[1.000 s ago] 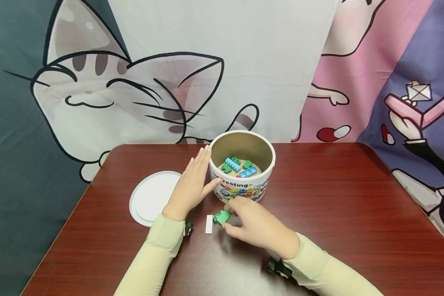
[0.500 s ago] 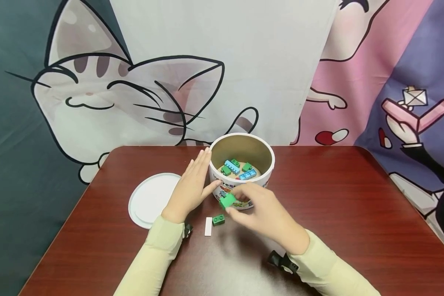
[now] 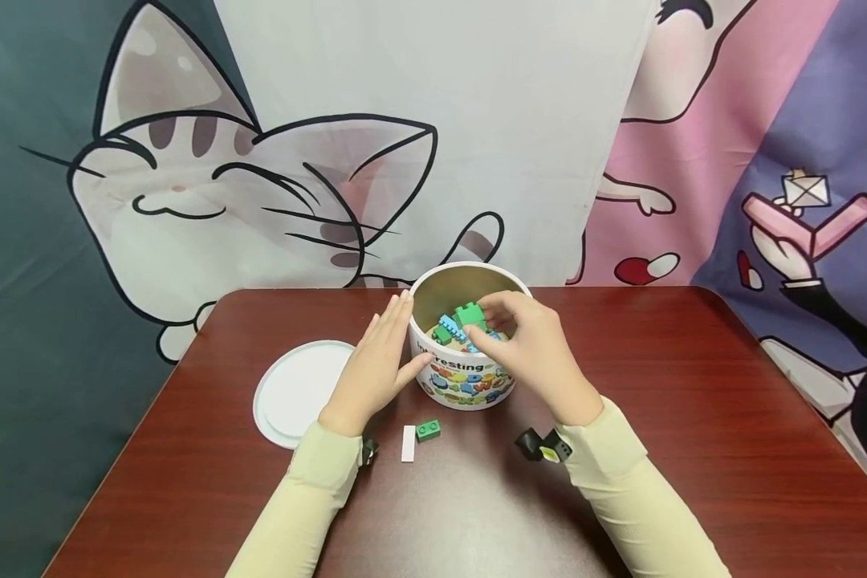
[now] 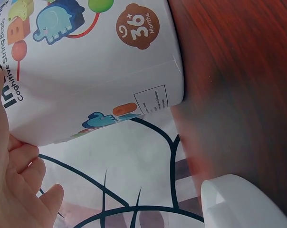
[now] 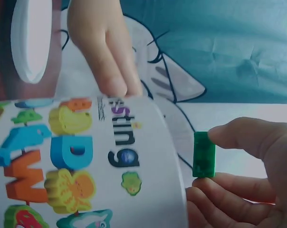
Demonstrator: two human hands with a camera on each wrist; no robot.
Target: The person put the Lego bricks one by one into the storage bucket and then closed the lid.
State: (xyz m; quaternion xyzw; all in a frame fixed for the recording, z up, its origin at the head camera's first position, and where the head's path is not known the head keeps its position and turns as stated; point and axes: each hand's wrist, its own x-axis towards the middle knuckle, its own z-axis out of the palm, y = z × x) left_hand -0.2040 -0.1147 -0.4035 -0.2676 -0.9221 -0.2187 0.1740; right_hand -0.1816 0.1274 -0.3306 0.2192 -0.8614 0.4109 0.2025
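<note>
My right hand pinches a green toy building block between thumb and fingers, over the mouth of a white printed bucket. In the right wrist view the pinched green block shows side-on, just beyond the bucket's rim. My left hand rests with straight fingers along the bucket's left side, thumb spread toward its front. Inside the bucket lie several blue and green blocks, among them a blue block; the right hand covers part of them.
A green two-stud block lies on the table in front of the bucket, beside a small white strip. The round white lid lies left of the bucket. Printed cloth hangs behind the table's back edge.
My right hand has lifted the green block from the table up and over the bucket's mouth, uncovering the other green block on the table. The left hand stays against the bucket.
</note>
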